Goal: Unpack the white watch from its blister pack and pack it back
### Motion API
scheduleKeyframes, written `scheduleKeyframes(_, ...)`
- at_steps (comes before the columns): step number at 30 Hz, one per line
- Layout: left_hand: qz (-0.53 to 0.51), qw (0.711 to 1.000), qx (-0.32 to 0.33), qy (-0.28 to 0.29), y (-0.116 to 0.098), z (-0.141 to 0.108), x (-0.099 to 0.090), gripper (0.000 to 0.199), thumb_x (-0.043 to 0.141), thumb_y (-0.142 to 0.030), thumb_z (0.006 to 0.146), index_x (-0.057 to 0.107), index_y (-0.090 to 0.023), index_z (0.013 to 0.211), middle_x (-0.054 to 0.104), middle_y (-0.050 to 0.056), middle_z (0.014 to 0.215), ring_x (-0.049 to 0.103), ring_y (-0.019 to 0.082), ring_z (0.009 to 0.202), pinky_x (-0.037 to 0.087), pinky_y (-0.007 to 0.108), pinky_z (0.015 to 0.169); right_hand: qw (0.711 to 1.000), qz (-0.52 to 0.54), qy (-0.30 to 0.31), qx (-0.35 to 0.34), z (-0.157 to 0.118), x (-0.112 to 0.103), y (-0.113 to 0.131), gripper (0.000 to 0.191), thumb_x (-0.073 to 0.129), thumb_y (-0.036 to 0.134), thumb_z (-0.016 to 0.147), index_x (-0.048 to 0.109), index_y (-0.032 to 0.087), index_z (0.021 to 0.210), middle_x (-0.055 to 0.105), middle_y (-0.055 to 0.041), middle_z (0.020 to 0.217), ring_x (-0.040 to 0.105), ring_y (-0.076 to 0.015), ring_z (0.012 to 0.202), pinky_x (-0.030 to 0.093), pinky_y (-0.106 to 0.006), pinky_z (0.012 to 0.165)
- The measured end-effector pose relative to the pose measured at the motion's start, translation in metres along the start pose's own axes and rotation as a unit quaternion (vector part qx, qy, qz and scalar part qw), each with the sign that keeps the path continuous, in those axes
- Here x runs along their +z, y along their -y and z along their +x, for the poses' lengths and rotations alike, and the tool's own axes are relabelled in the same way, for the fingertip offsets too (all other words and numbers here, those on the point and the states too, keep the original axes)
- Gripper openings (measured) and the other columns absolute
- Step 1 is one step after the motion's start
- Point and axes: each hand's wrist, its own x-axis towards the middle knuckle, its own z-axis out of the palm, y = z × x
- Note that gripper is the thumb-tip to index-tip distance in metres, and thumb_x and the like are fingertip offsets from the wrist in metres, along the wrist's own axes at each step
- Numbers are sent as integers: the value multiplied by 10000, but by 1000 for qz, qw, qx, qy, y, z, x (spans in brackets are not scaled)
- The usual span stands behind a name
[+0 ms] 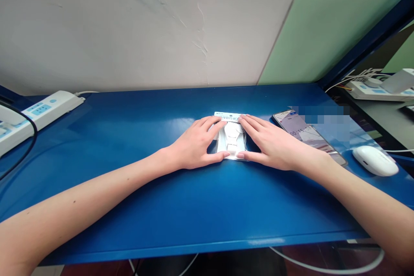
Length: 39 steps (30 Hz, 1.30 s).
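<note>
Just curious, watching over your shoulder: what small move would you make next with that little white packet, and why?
Probably pinch its edges and lift. The sealed packet lies flat on the blue table, with the left hand and right hand resting open along its two sides, fingers touching it but not yet gripping.

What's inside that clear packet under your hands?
A white plastic item shows through the packet, under a printed card strip. The left hand and right hand cover its sides, so its outline stays hidden.
</note>
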Motion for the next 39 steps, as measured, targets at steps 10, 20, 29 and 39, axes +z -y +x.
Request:
scheduleKeyframes(10, 5, 1000, 1, 0, 0, -1, 0, 734, 568, -583, 919, 427, -118, 1469, 457, 201, 1501, 407, 366, 1403, 370, 525, 1145, 1000, -12, -3, -4, 0, 0, 1, 878, 379, 717, 930, 401, 30, 1478, 479, -264, 1502, 426, -416, 1410, 434, -576, 1093)
scheduleKeyframes(20, 2, 1000, 1, -1, 0, 0, 0, 727, 568, -580, 917, 425, -134, 1474, 458, 196, 1500, 414, 370, 1396, 371, 536, 1140, 1000, 5, -1, -1, 0, 0, -1, 878, 428, 703, 919, 361, 65, 1519, 466, -246, 1521, 408, -423, 1421, 422, -586, 1102)
scheduleKeyframes(29, 9, 1000, 0, 3, 0, -2, -1, 620, 492, -409, 963, 386, -118, 1501, 336, 211, 1582, 333, 372, 1460, 343, 541, 1169, 999, 16, -11, 25, 1, -2, -5, 708, 448, 598, 964, 490, 47, 1406, 529, -253, 1459, 497, -385, 1360, 464, -542, 1075)
scheduleKeyframes(39, -10, 1000, -1, -25, 2, -2, 1, 591, 521, -492, 976, 469, -132, 1443, 503, 189, 1474, 447, 343, 1382, 397, 521, 1132, 992, 78, -97, 8, 6, -2, -3, 212, 508, 350, 974, 662, 213, 925, 734, -109, 1028, 690, -274, 977, 562, -430, 870)
